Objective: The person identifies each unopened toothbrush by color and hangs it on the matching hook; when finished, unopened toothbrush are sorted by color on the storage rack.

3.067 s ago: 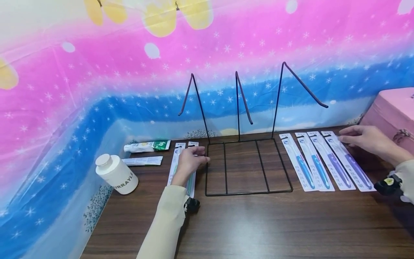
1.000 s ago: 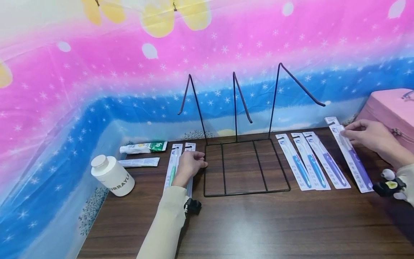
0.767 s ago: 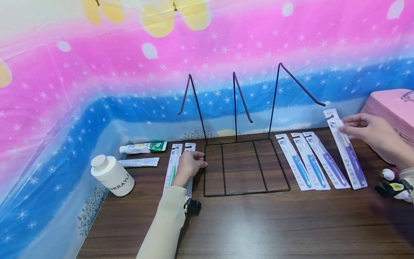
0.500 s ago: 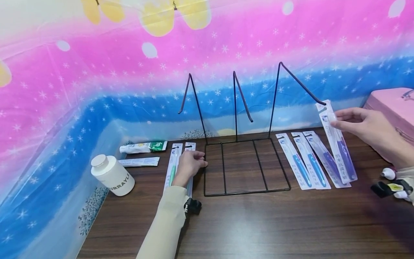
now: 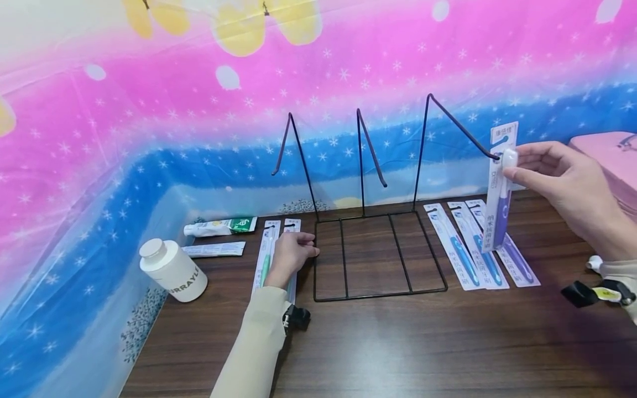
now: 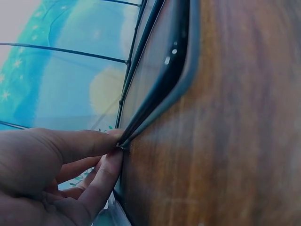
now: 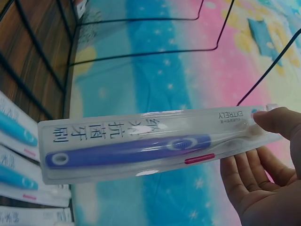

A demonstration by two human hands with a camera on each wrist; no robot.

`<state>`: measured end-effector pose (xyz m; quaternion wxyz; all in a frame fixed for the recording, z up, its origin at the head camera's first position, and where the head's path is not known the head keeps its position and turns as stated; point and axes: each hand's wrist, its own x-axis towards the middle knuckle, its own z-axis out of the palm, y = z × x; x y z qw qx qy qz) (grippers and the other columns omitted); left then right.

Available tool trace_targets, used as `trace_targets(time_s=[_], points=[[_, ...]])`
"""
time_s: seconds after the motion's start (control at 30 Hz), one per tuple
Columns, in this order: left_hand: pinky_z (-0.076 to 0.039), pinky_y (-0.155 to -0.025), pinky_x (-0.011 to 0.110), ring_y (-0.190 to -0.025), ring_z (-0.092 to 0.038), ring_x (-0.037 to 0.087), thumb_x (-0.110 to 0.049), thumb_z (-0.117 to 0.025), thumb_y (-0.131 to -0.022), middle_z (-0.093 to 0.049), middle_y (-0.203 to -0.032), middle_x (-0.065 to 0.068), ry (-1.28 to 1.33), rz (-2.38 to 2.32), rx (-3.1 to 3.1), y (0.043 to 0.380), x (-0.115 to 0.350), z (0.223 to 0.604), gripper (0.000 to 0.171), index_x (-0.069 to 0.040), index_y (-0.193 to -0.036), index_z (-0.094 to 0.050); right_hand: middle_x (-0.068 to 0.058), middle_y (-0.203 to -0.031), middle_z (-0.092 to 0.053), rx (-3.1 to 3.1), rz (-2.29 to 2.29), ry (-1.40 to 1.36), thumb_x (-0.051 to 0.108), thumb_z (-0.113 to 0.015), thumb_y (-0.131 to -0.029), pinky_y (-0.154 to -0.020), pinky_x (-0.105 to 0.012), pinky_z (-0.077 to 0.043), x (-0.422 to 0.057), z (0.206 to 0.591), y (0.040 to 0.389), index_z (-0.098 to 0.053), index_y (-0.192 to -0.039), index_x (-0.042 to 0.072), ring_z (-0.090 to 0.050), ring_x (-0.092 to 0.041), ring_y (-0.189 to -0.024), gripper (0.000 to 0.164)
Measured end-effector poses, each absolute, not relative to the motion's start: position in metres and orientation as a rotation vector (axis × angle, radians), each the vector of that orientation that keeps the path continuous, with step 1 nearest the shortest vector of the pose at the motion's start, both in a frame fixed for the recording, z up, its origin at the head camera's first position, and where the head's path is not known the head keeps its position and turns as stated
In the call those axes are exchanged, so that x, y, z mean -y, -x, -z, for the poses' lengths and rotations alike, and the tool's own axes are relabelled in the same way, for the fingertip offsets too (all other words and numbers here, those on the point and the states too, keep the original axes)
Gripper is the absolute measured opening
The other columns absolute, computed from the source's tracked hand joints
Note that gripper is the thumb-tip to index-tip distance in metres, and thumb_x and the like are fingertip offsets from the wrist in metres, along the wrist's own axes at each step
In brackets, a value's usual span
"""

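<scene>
Over a bench [image 5: 378,348], the right hand [image 5: 579,188] pinches a packaged purple toothbrush [image 5: 501,210] by the hook [image 5: 460,127] of a rack [image 5: 361,166], contact unclear. The left hand [image 5: 292,257] pinches its frame [image 5: 314,276], partly hiding two packs [image 5: 266,249].

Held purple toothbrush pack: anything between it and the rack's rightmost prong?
Nothing visible stands between the held pack and the rightmost prong. In the head view, the prong's tip overlaps the pack just below the hanging slot; whether they touch, I cannot tell.

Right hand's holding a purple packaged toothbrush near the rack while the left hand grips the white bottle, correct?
No: the left hand pinches the base of the rack, not the white bottle; the left wrist view shows it. The rest stands.
</scene>
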<state>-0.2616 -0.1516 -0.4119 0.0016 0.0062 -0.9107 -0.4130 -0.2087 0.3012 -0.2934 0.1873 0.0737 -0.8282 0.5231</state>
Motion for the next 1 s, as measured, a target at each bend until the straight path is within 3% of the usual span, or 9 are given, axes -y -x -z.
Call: trace_targets(time_s=[0.47,1.0], points=[[-0.050,-0.076,0.033,-0.085,-0.063,0.016,-0.008,-0.076,-0.083,-0.070,-0.096,0.003,-0.028,1.271,2.872,0.262,0.151,0.411,0.029,-0.007,-0.112,-0.072,-0.010,-0.106,-0.066,2.009,-1.764,-0.395,-0.009,-0.072,-0.081,-0.074,-0.016,-0.049,-0.270,0.281,0.184,-0.059,-0.124,-0.004,-0.063,-0.016,-0.093,0.045],[-0.049,-0.074,0.032,-0.085,-0.062,0.017,-0.007,-0.077,-0.083,-0.070,-0.098,0.004,-0.009,1.273,2.863,0.263,0.152,0.412,0.030,-0.007,-0.112,-0.072,-0.014,-0.105,-0.065,1.873,-1.895,-0.511,-0.016,-0.070,-0.079,-0.074,-0.018,-0.050,-0.256,0.277,0.182,-0.058,-0.122,-0.008,-0.063,-0.020,-0.093,0.046]])
